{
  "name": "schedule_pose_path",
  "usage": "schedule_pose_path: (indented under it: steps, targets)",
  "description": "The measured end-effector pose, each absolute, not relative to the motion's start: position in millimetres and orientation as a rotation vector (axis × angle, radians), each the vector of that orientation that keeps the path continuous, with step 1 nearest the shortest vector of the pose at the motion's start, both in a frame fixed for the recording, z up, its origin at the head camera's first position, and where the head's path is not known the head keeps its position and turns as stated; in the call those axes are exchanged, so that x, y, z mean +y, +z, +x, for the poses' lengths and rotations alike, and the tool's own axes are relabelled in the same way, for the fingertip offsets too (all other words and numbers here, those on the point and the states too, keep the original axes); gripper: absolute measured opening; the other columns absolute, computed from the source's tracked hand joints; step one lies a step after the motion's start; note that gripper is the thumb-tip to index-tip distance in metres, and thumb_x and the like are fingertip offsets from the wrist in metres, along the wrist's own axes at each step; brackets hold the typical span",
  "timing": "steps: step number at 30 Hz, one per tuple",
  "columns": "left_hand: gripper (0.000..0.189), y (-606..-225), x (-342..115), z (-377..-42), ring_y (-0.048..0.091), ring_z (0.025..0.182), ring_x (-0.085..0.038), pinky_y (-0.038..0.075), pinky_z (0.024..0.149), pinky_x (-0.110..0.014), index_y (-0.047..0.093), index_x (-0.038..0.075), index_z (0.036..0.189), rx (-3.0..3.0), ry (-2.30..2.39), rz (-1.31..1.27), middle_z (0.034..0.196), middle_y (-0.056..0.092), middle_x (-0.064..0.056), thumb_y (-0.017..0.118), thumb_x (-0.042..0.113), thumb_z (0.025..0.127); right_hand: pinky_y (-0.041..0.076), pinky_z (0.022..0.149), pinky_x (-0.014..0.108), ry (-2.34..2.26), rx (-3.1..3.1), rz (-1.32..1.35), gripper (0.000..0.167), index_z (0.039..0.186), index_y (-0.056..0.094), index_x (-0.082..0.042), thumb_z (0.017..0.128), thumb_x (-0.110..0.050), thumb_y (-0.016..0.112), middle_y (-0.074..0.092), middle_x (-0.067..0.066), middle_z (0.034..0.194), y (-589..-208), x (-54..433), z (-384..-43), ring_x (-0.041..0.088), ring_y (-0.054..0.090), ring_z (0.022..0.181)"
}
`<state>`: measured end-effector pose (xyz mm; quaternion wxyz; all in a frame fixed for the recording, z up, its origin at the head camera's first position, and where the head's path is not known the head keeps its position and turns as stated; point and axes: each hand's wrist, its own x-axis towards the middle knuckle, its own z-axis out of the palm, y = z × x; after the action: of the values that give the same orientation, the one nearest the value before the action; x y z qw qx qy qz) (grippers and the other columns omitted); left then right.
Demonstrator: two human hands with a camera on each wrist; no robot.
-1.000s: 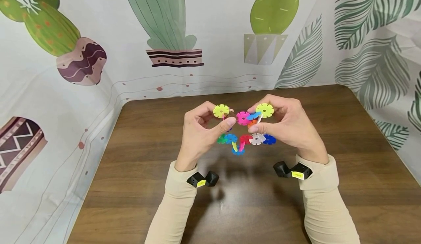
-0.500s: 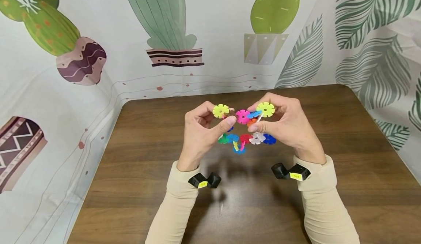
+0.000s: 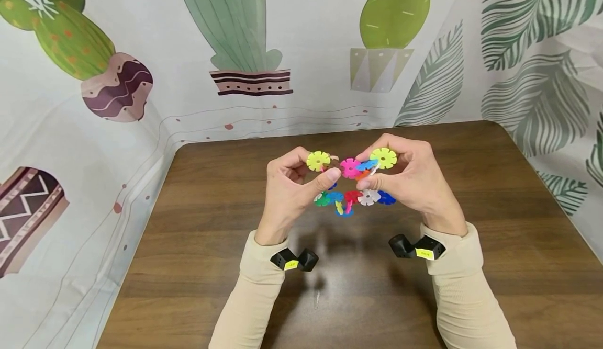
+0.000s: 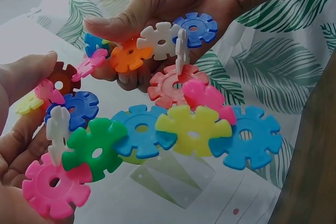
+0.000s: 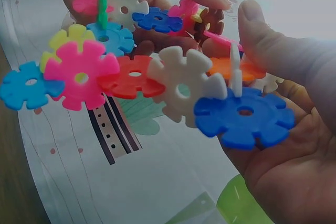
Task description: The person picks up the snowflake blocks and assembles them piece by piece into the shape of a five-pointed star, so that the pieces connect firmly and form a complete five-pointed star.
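Both hands hold up a loop of notched, flower-shaped plastic discs, slotted into one another above the table. My left hand [image 3: 289,192] pinches its left side between thumb and fingers, around a brown disc [image 4: 68,73] and a small pink disc. Opposite, my right hand [image 3: 414,176] pinches near the orange disc [image 4: 125,60] and a white one. Yellow discs [image 3: 314,159] stand out at the top beside each hand. Between the hands is a pink disc [image 3: 345,168]. Below hang green, light blue, red, white [image 5: 173,72] and dark blue discs [image 5: 218,114]. Fingers partly hide the gripped joints.
The brown wooden table [image 3: 207,234] lies beneath the hands. Behind and to the sides hangs a white cloth [image 3: 320,35] printed with cacti and leaves. Each wrist wears a small black camera [image 3: 294,260]. A small shiny mark is on the tabletop near the front.
Both hands keep their hold. The left hand and the disc loop have shifted slightly to the right, and the lower part of the loop has risen a little.
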<state>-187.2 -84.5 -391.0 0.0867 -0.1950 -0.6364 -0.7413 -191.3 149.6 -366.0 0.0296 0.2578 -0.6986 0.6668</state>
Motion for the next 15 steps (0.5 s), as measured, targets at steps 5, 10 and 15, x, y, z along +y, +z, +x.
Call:
schedule_pose_path:
  steps: [5, 10, 15]
  targets:
    - [0.021, -389.5, -84.3, -185.5, 0.077, 0.084, -0.016, 0.063, 0.080, -0.025, 0.073, 0.003, 0.087, -1.911, -2.195, -0.581, 0.099, 0.084, 0.000, 0.092, 0.013, 0.085, 0.058, 0.056, 0.026, 2.094, -2.135, 0.786, 0.033, 0.102, 0.075, 0.000, 0.076, 0.006, 0.093, 0.077, 0.007, 0.084, -365.5, 149.8, -190.2, 0.016, 0.070, 0.064]
    - [0.025, -389.6, -84.6, -185.5, 0.079, 0.089, -0.017, 0.062, 0.081, -0.025, 0.071, 0.001, 0.086, -1.885, -2.202, -0.596, 0.100, 0.085, 0.000, 0.092, 0.015, 0.086, 0.060, 0.066, 0.026, 2.129, -2.086, 0.767, 0.029, 0.107, 0.075, 0.002, 0.082, 0.010, 0.086, 0.079, 0.008, 0.092, -365.9, 144.2, -188.4, 0.018, 0.070, 0.074]
    - [0.032, -389.5, -84.9, -186.0, 0.080, 0.092, -0.018, 0.061, 0.080, -0.023, 0.070, 0.001, 0.087, -1.851, -2.198, -0.608, 0.100, 0.085, 0.000, 0.094, 0.022, 0.085, 0.056, 0.061, 0.026, 2.131, -2.072, 0.755, 0.024, 0.105, 0.073, 0.002, 0.084, 0.011, 0.082, 0.077, 0.008, 0.092, -363.6, 137.5, -187.8, 0.018, 0.065, 0.071]
